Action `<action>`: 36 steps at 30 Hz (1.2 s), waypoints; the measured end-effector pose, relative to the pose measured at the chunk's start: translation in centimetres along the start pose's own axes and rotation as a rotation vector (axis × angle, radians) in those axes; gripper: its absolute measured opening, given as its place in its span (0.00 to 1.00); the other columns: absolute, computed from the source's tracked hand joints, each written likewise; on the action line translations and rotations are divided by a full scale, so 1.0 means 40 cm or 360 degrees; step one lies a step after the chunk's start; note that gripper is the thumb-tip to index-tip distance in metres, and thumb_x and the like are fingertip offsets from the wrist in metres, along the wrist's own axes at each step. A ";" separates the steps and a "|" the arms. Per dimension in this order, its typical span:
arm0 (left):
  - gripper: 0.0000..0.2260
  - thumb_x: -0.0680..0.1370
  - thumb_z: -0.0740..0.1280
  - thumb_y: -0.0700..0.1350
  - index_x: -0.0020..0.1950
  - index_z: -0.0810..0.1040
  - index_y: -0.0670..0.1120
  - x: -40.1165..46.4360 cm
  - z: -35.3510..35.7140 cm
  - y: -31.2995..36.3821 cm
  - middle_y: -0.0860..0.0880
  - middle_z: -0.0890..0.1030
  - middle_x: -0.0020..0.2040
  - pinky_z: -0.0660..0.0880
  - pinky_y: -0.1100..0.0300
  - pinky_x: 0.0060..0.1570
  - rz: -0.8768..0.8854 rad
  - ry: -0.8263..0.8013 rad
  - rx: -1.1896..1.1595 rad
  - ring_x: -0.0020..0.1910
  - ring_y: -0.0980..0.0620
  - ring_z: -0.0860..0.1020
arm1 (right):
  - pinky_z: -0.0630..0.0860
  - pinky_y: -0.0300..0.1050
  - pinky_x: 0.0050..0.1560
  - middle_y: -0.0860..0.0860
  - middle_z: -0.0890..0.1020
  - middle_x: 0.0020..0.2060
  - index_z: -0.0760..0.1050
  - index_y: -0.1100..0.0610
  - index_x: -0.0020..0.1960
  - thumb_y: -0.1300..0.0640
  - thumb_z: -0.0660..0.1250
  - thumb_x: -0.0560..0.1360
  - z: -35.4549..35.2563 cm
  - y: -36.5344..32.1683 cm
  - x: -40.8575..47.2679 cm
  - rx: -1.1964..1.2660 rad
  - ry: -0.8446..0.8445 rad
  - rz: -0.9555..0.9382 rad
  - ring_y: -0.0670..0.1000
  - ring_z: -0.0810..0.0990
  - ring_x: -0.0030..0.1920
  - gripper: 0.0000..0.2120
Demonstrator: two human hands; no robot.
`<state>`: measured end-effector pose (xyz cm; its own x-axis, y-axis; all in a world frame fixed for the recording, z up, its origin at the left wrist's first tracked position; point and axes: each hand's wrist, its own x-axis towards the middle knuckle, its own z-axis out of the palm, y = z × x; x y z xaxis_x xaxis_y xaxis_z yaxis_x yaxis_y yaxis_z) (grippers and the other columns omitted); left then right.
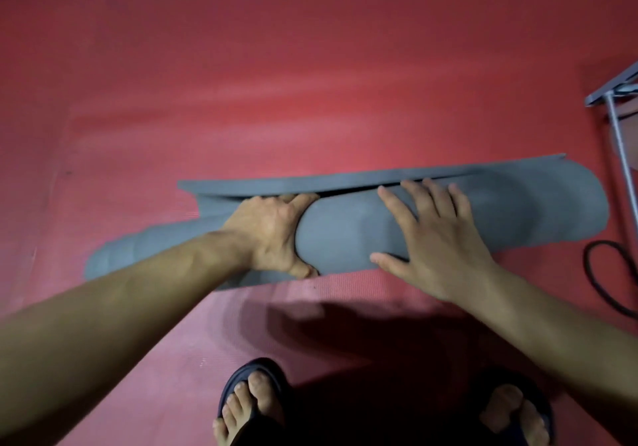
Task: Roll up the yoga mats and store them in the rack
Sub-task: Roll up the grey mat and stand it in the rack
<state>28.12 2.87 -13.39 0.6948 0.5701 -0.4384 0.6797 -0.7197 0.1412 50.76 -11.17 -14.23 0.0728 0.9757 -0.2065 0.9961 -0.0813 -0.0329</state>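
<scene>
While the red floor mat [310, 83] fills nearly the whole frame, a grey yoga mat [345, 235] lies across its middle, almost fully rolled. Its long axis runs left to right, tilted slightly so the right end sits higher in the frame than the left. Only a narrow flat strip of the grey mat, its free edge [345, 178], remains unrolled along the upper side of the roll; judging from this, rolling is close to done, and carrying the roll to storage is still left. A metal frame [618, 107], possibly the rack, shows at the right edge, cut off by the picture border, with a black cord [593, 280] looped below it. Left hand [272, 235] grips the roll near its centre, fingers curled over the top and thumb underneath. Right hand [438, 238] presses flat on the roll, fingers straight and spread. Sandalled feet [252, 400] stand at the lower edge.
</scene>
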 end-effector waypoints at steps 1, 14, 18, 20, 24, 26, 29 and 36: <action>0.53 0.53 0.72 0.72 0.74 0.62 0.56 -0.017 0.012 0.012 0.53 0.78 0.65 0.75 0.54 0.59 0.0008 -0.0036 -0.0027 0.59 0.47 0.79 | 0.59 0.68 0.71 0.62 0.70 0.70 0.63 0.53 0.77 0.28 0.54 0.68 0.005 0.000 -0.022 0.0001 -0.0023 -0.0026 0.66 0.68 0.70 0.45; 0.29 0.81 0.51 0.66 0.66 0.79 0.49 -0.012 0.040 -0.087 0.44 0.77 0.63 0.66 0.53 0.66 0.0146 0.0760 -0.0384 0.61 0.43 0.74 | 0.59 0.69 0.70 0.57 0.74 0.66 0.75 0.49 0.68 0.35 0.61 0.74 -0.008 0.032 0.125 -0.0023 0.0685 -0.0170 0.63 0.68 0.66 0.28; 0.31 0.78 0.43 0.69 0.67 0.75 0.56 0.106 -0.050 -0.144 0.46 0.78 0.65 0.70 0.47 0.61 -0.0449 0.0283 -0.0295 0.64 0.41 0.75 | 0.65 0.55 0.52 0.54 0.76 0.50 0.77 0.53 0.50 0.45 0.66 0.73 -0.033 -0.014 0.136 0.0143 0.0883 -0.0066 0.59 0.73 0.51 0.13; 0.35 0.75 0.42 0.74 0.72 0.70 0.59 0.145 -0.064 -0.171 0.48 0.73 0.72 0.66 0.46 0.68 -0.0626 -0.0148 -0.0419 0.70 0.42 0.71 | 0.63 0.52 0.46 0.52 0.76 0.43 0.75 0.51 0.43 0.45 0.64 0.72 -0.023 -0.027 0.101 0.0270 0.0803 0.0013 0.59 0.74 0.46 0.09; 0.37 0.76 0.43 0.74 0.74 0.70 0.55 0.171 -0.076 -0.178 0.48 0.69 0.75 0.60 0.46 0.74 -0.0668 -0.0440 -0.0574 0.74 0.44 0.67 | 0.66 0.52 0.47 0.48 0.78 0.42 0.76 0.48 0.41 0.38 0.59 0.73 0.011 -0.035 0.001 0.0139 0.0334 0.0331 0.57 0.75 0.46 0.15; 0.37 0.76 0.43 0.74 0.67 0.77 0.53 0.151 -0.077 -0.159 0.45 0.76 0.69 0.67 0.47 0.67 -0.0702 -0.0392 -0.0484 0.68 0.42 0.73 | 0.68 0.53 0.54 0.47 0.80 0.50 0.78 0.46 0.49 0.32 0.56 0.74 0.019 -0.026 -0.033 0.0216 -0.0141 0.0540 0.56 0.76 0.54 0.21; 0.38 0.74 0.41 0.75 0.60 0.80 0.55 0.089 -0.058 -0.120 0.43 0.82 0.58 0.74 0.47 0.58 -0.0723 -0.0085 -0.0222 0.59 0.40 0.77 | 0.72 0.52 0.60 0.50 0.78 0.64 0.76 0.47 0.62 0.30 0.63 0.72 0.005 -0.024 -0.055 0.1414 -0.0455 0.1092 0.55 0.77 0.61 0.27; 0.34 0.76 0.45 0.72 0.68 0.70 0.52 -0.082 0.047 -0.003 0.49 0.75 0.68 0.62 0.42 0.64 -0.0657 0.0204 -0.0117 0.70 0.43 0.68 | 0.65 0.73 0.65 0.55 0.74 0.66 0.66 0.50 0.71 0.25 0.66 0.64 -0.058 -0.021 0.020 0.3511 -0.0196 0.2117 0.64 0.73 0.65 0.44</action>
<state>25.32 0.31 -13.64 0.3817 0.8519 -0.3586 0.9183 -0.3937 0.0423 50.09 -9.84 -12.10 0.1948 0.3055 -0.9320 -0.8840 -0.3569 -0.3018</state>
